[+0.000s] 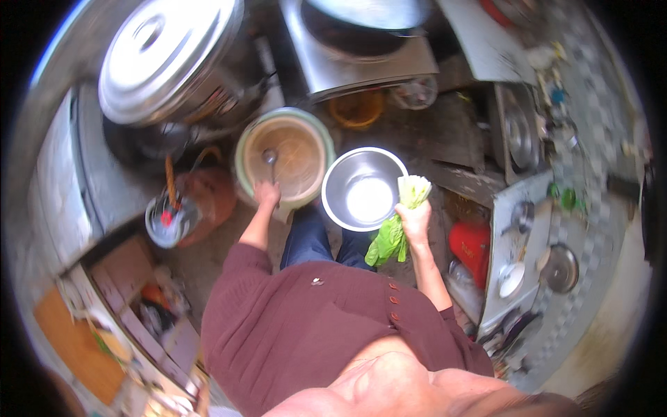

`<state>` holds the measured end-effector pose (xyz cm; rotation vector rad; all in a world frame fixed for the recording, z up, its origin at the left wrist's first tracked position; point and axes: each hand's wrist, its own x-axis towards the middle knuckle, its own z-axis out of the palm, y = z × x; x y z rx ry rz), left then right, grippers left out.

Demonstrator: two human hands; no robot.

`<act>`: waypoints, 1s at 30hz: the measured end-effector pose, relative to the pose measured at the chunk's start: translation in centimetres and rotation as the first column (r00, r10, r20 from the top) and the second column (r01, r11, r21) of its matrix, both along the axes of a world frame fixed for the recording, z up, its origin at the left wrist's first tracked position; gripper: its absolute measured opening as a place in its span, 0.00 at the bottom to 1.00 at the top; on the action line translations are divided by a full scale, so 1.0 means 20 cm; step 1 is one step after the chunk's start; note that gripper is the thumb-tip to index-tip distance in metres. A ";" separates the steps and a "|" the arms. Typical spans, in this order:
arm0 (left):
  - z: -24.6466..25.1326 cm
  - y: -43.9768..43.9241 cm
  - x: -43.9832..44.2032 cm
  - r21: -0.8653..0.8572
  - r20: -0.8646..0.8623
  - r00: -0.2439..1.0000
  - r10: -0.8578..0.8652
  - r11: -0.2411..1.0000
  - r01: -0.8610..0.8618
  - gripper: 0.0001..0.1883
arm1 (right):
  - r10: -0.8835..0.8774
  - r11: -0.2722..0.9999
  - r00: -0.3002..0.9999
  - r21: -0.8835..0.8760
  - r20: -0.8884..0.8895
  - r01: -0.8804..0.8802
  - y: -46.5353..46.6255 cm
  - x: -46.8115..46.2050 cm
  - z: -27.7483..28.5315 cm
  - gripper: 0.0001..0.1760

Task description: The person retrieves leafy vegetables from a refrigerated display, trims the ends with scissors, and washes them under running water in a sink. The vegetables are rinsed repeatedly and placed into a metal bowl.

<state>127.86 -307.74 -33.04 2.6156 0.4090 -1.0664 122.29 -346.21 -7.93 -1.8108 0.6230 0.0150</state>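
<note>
My left hand point(267, 194) is at the near rim of a round, pale green-rimmed basin point(241, 156) and grips the handle of a metal ladle point(270, 156). The ladle's bowl lies inside the basin, over its brownish contents. To the right, nearly touching the basin, stands a stainless steel pot point(338, 180) with nothing visible inside but a bright reflection. My right hand point(415, 216) is shut around a bunch of leafy greens point(391, 240) beside the pot's right rim. The pale cut stalks point up, away from me, and the leaves hang down towards my body.
A large lidded metal pot point(167, 57) stands at the upper left, near a steel stove point(365, 68) with a big pan. A water container point(172, 224) is left of the basin. On the right are a red bag point(469, 250) and a counter point(500, 219) with pans and a white bowl point(511, 280).
</note>
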 end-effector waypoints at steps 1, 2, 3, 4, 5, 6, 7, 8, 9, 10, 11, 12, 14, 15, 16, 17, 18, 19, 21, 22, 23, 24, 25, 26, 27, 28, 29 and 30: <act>-0.01 -0.03 0.06 -0.149 -0.094 0.996 0.007 0.989 -0.021 0.30 | 0.013 1.000 1.000 -0.009 -0.014 -0.013 -0.05 0.01 0.05 0.31; 0.07 -0.16 0.07 -0.469 -0.289 0.944 0.162 0.835 -0.287 0.35 | -0.047 0.999 0.999 0.001 0.012 0.047 -0.11 -0.01 0.05 0.31; 0.18 -0.31 0.05 -0.639 -0.539 0.819 0.196 0.539 -0.549 0.41 | -0.114 0.993 0.993 0.010 0.034 0.114 -0.18 -0.06 0.05 0.30; 0.32 -0.47 0.06 -0.687 -0.660 0.751 -0.002 0.407 -0.602 0.45 | -0.151 0.988 0.986 0.027 0.068 0.149 -0.25 -0.08 0.07 0.29; 0.48 -0.62 0.07 -0.682 -0.730 0.653 -0.201 0.280 -0.676 0.50 | -0.173 0.985 0.983 0.026 0.061 0.172 -0.31 -0.08 0.11 0.28; 0.68 -0.82 0.10 -0.701 -0.712 0.641 -0.286 0.247 -0.669 0.50 | -0.215 0.977 0.977 0.017 0.010 0.215 -0.42 -0.10 0.12 0.27; 0.83 -1.00 0.11 -0.713 -0.693 0.628 -0.353 0.210 -0.669 0.50 | -0.241 0.970 0.970 0.018 -0.042 0.242 -0.52 -0.12 0.12 0.27; 0.89 -1.16 0.13 -0.656 -0.744 0.567 -0.354 0.227 -0.719 0.47 | -0.274 0.962 0.962 0.011 0.010 0.274 -0.61 -0.10 0.15 0.26; 0.94 -1.32 0.14 -0.592 -0.791 0.500 -0.352 0.239 -0.769 0.44 | -0.303 0.953 0.951 0.005 0.057 0.303 -0.69 -0.09 0.17 0.26; 0.93 -1.48 0.15 -0.536 -0.828 0.461 -0.320 0.211 -0.817 0.39 | -0.336 0.941 0.937 0.004 0.091 0.337 -0.77 -0.09 0.19 0.25; 0.88 -1.61 0.16 -0.472 -0.866 0.417 -0.274 0.178 -0.863 0.33 | -0.343 0.937 0.935 0.103 0.088 0.334 -0.86 -0.06 0.21 0.25; 0.81 -1.76 0.19 -0.449 -0.890 0.419 -0.181 0.188 -0.873 0.22 | -0.341 0.940 0.936 0.058 0.085 0.337 -0.96 -0.05 0.21 0.24; 0.82 -2.03 0.24 -0.508 -0.860 0.503 -0.084 0.226 -0.831 0.19 | -0.309 0.949 0.943 -0.016 0.121 0.313 -1.18 -0.03 0.24 0.25; 0.83 -2.12 0.28 -0.558 -0.827 0.559 -0.064 0.212 -0.802 0.20 | -0.264 0.949 0.958 -0.150 0.109 0.279 -1.26 0.01 0.33 0.26; 0.88 -2.23 0.30 -0.625 -0.777 0.626 -0.069 0.208 -0.753 0.21 | -0.233 0.935 0.972 -0.279 -0.012 0.220 -1.39 0.00 0.33 0.26; 0.94 -2.33 0.32 -0.688 -0.720 0.690 -0.072 0.205 -0.697 0.23 | -0.212 0.907 0.968 -0.395 -0.133 0.144 -1.50 0.01 0.33 0.27; 1.00 -2.40 0.35 -0.756 -0.636 0.772 -0.007 0.211 -0.620 0.26 | -0.183 0.894 0.962 -0.440 -0.201 0.078 -1.53 0.07 0.43 0.27; 1.05 -2.50 0.37 -0.826 -0.541 0.841 -0.005 0.191 -0.530 0.29 | -0.193 0.864 0.952 -0.502 -0.237 0.050 -1.60 0.09 0.44 0.27; 1.11 -2.60 0.46 -0.900 -0.340 0.937 0.079 0.263 -0.349 0.31 | -0.227 0.794 0.922 -0.607 -0.314 -0.011 -1.73 0.14 0.42 0.26; 1.11 -2.65 0.51 -0.907 -0.317 0.941 0.118 0.252 -0.337 0.31 | -0.201 0.807 0.956 -0.590 -0.214 0.037 -1.78 0.19 0.44 0.25; 1.11 -2.68 0.56 -0.914 -0.294 0.943 0.155 0.245 -0.325 0.31 | -0.193 0.871 0.980 -0.469 -0.056 0.145 -1.82 0.25 0.46 0.25; 1.12 -2.73 0.61 -0.919 -0.280 0.947 0.161 0.240 -0.312 0.32 | -0.210 0.942 0.975 -0.251 0.076 0.222 -1.91 0.29 0.38 0.24; 1.15 -2.81 0.64 -0.922 -0.252 0.956 0.149 0.264 -0.284 0.34 | -0.242 0.970 0.966 0.041 0.096 0.239 -1.99 0.34 0.32 0.23; 1.16 -2.84 0.70 -0.918 -0.240 0.957 0.161 0.283 -0.278 0.33 | -0.338 0.882 0.941 0.358 0.025 0.307 -1.95 0.48 0.41 0.19; 1.17 -2.92 0.74 -0.920 -0.238 0.961 0.141 0.286 -0.269 0.33 | -0.371 0.859 0.925 0.405 0.075 0.312 -2.00 0.56 0.39 0.18; 1.09 -2.97 0.82 -0.948 -0.209 0.969 0.128 0.217 -0.233 0.30 | -0.438 0.765 0.899 0.537 0.027 0.356 -1.97 0.71 0.43 0.19; 0.97 -3.04 0.90 -0.972 -0.181 0.978 0.107 0.134 -0.194 0.28 | -0.469 0.712 0.881 0.615 0.056 0.340 -2.01 0.82 0.35 0.20; 0.89 -3.09 0.98 -0.985 -0.155 0.984 0.089 0.055 -0.161 0.25 | -0.496 0.635 0.868 0.695 0.030 0.338 -2.04 0.94 0.31 0.21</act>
